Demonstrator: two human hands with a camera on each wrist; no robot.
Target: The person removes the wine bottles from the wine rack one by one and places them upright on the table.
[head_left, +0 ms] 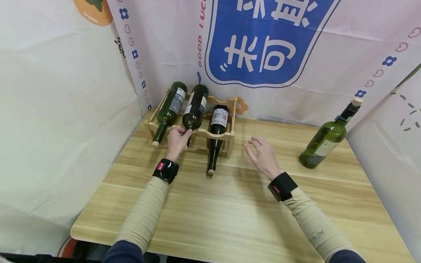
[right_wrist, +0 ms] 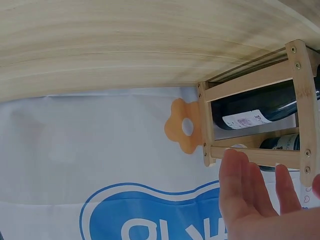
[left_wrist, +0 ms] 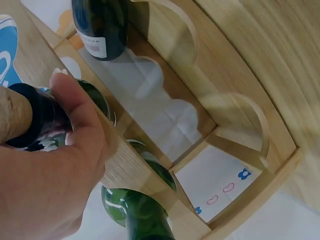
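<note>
My left hand (head_left: 177,141) pinches the neck of a dark wine bottle (head_left: 195,106) lying in the middle of the wooden wine rack (head_left: 227,147). Up close in the left wrist view, thumb and fingers wrap that bottle's neck (left_wrist: 52,112), just below its cork (left_wrist: 14,114). Beside it on the upper tier rests a green wine bottle (head_left: 171,105), neck toward me. Lower on the right, another dark bottle (head_left: 218,126) lies with its corked neck jutting out. My right hand (head_left: 263,157) hovers to the right of the rack, fingers loosely spread, holding nothing.
A green wine bottle (head_left: 325,140) with a cork stands upright on the right side of the wooden table (head_left: 210,212). Printed cloth (head_left: 276,98) hangs right behind the rack, and a white cloth (head_left: 65,109) closes off the left side.
</note>
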